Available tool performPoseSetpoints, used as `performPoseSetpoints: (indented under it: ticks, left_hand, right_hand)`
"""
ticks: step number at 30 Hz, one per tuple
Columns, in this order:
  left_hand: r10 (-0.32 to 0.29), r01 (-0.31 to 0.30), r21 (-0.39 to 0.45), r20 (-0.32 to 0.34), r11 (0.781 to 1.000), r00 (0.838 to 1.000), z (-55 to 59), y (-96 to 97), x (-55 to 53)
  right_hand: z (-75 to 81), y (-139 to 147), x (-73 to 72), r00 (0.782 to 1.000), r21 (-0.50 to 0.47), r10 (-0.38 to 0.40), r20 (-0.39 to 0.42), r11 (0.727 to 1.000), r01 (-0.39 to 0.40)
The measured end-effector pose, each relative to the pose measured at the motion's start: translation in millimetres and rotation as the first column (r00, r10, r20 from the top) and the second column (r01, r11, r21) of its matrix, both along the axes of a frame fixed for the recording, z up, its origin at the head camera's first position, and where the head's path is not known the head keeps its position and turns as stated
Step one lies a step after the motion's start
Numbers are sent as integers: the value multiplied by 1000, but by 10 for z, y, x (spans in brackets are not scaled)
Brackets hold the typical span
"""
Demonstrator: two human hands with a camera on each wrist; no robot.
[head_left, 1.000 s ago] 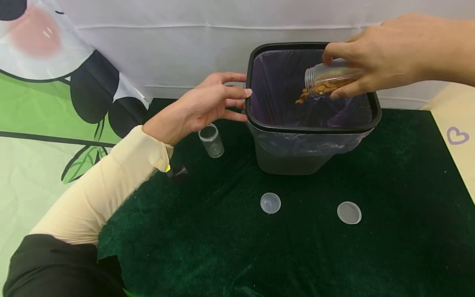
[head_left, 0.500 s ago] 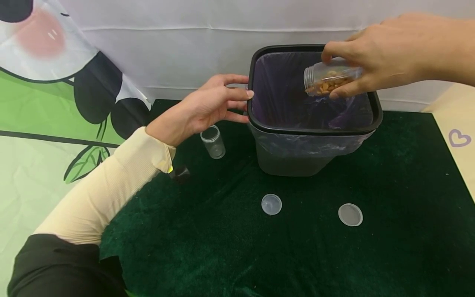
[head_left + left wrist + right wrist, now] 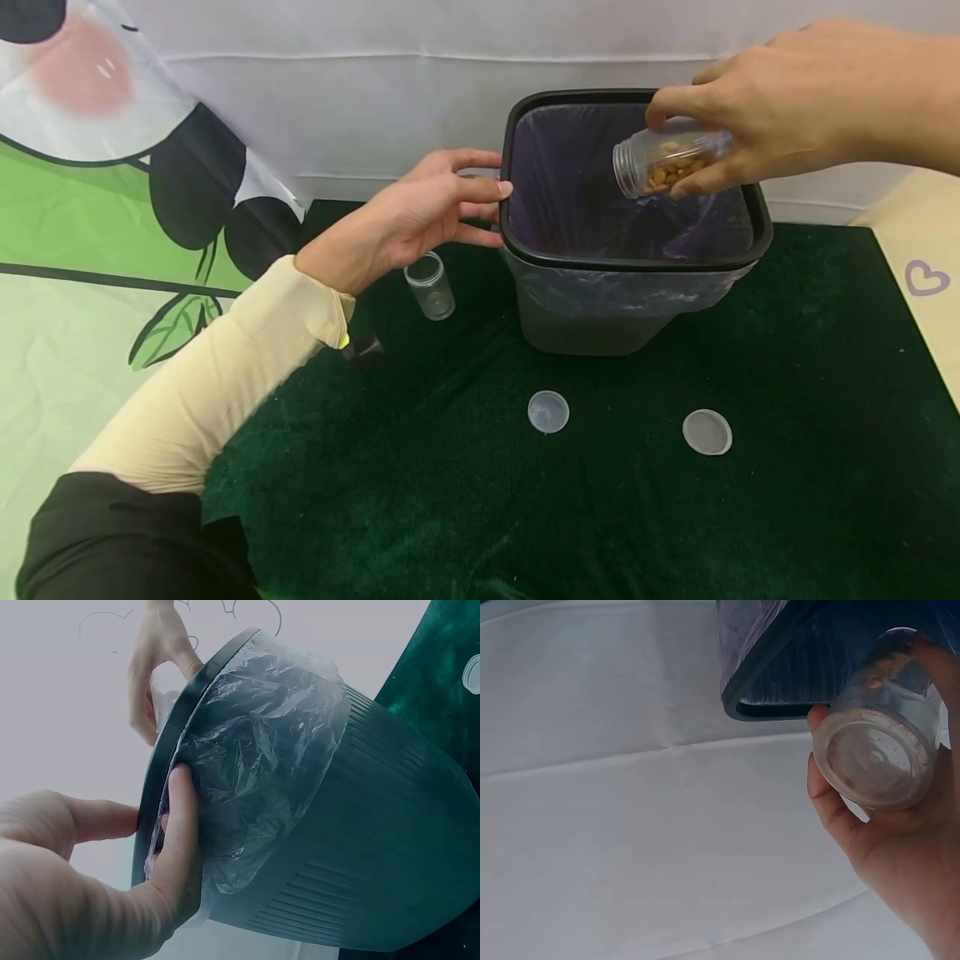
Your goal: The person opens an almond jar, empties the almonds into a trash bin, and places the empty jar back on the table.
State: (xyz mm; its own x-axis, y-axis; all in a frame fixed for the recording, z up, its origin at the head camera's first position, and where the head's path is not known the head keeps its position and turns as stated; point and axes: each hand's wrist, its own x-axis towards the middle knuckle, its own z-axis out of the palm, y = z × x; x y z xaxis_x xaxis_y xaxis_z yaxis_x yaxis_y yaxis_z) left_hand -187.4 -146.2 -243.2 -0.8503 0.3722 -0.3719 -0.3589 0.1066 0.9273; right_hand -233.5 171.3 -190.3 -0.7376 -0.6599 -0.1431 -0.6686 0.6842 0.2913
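A clear plastic jar point(image 3: 667, 160) with a threaded mouth lies tilted on its side over the open trash bin point(image 3: 637, 265). My right hand point(image 3: 787, 108) grips it round the body, the mouth facing left into the bin. Small orange-brown nut-like pieces point(image 3: 671, 173) lie along its lower side. The right wrist view shows the round base of the jar point(image 3: 874, 761) toward the camera. At the bin's left side, my left hand point(image 3: 427, 204) holds the black rim point(image 3: 161, 765), thumb and fingers spread about it. A purplish clear bag point(image 3: 247, 757) lines the bin and folds over the rim.
An uncapped clear jar point(image 3: 431, 287) stands left of the bin, below the left wrist. Two round translucent lids, one nearer the middle point(image 3: 548, 412) and one to the right point(image 3: 707, 432), lie on the dark green cloth point(image 3: 600, 517). A white curtain point(image 3: 360, 92) hangs behind.
A second ago several nut-like pieces spilled from the jar's mouth over the bin; now those left lie inside the jar. The left hand keeps its place at the rim.
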Motion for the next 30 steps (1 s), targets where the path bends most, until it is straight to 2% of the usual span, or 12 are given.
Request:
performPoseSetpoints:
  ticks: [11,20,25,30]
  left_hand:
    - [14,-14,-4,20,1000,1000,-17,-12,-46]
    - [17,-17,-11,3,1000,1000,-33,-21,-63]
    - [16,-16,-8,12,1000,1000,-36,-13,-68]
    - [4,-4,-6,9,1000,1000,-24,-11,-74]
  right_hand:
    - [5,7,15,1000,11,19,-17,1000,-18]
    - [12,-10,4,998,-3,38,-41,999,-38]
    - [39,-5,31,989,-5,109,-97,994,-110]
    - [70,-6,53,967,10,197,-164,980,-198]
